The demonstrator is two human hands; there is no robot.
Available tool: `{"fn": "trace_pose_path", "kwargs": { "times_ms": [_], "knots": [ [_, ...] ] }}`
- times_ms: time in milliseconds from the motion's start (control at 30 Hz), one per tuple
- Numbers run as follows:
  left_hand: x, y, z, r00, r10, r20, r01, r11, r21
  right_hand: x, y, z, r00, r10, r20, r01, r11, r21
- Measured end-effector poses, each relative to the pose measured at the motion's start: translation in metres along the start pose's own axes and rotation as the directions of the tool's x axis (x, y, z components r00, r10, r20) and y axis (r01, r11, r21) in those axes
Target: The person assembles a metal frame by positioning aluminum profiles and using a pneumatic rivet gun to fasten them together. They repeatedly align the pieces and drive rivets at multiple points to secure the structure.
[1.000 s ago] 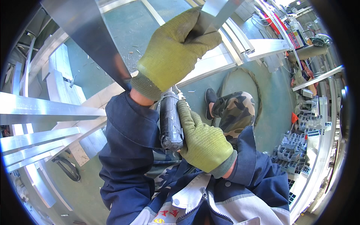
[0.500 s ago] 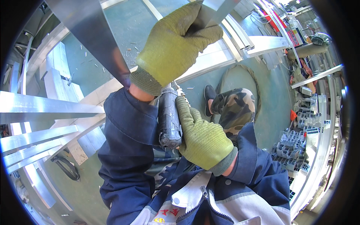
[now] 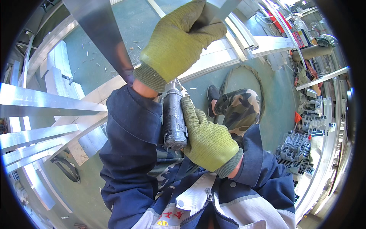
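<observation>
My left hand (image 3: pixel 175 45), in a yellow-green knit glove, is closed around a shiny metal bar (image 3: pixel 227 8) at the top of the view. A wide metal bar (image 3: pixel 102 40) slants past its wrist on the left. Below that wrist my right hand (image 3: pixel 210 143), gloved alike, grips a black power tool (image 3: pixel 174 121) that looks wrapped in tape. Its index finger lies stretched along the tool's side. The tool's far end shows a bit of metal near the left cuff; its tip is hidden.
Long metal profiles (image 3: pixel 45 105) project from the left. A frame of pale beams (image 3: pixel 217 55) crosses ahead of me. Stacks of cut profiles (image 3: pixel 295 147) lie at the right. A black strap loop (image 3: pixel 66 169) rests on the floor at lower left, and metal scraps litter the floor.
The power tool and right hand have shifted very slightly right. The view has moved a little against the bars at the left. Both grips look the same.
</observation>
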State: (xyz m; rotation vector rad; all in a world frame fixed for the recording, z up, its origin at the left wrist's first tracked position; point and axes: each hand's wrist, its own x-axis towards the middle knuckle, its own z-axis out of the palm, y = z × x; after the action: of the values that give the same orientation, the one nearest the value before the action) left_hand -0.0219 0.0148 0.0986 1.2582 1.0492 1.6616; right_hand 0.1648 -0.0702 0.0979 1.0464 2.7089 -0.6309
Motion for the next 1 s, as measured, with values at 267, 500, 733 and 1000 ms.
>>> {"fn": "trace_pose_path", "kwargs": {
  "times_ms": [267, 500, 733, 1000],
  "knots": [
    [0.003, -0.01, 0.002, 0.987, 0.158, 0.01, -0.158, 0.987, -0.023, -0.006, 0.003, -0.003, 1.0, -0.007, -0.006, 0.007, 1.0, 0.005],
    [0.006, -0.02, -0.002, 0.978, 0.206, 0.003, -0.2, 0.952, -0.231, -0.01, 0.006, -0.004, 1.0, -0.017, 0.027, 0.016, 1.0, 0.019],
    [0.005, -0.012, -0.001, 0.971, 0.236, 0.023, -0.237, 0.97, 0.05, -0.034, 0.02, -0.013, 0.999, 0.029, 0.033, -0.033, 0.992, 0.123],
    [-0.004, 0.005, 0.006, 0.976, 0.201, -0.085, -0.167, 0.938, 0.303, -0.053, 0.087, 0.006, 0.993, 0.071, -0.094, -0.042, 0.96, 0.277]
  ]
}}
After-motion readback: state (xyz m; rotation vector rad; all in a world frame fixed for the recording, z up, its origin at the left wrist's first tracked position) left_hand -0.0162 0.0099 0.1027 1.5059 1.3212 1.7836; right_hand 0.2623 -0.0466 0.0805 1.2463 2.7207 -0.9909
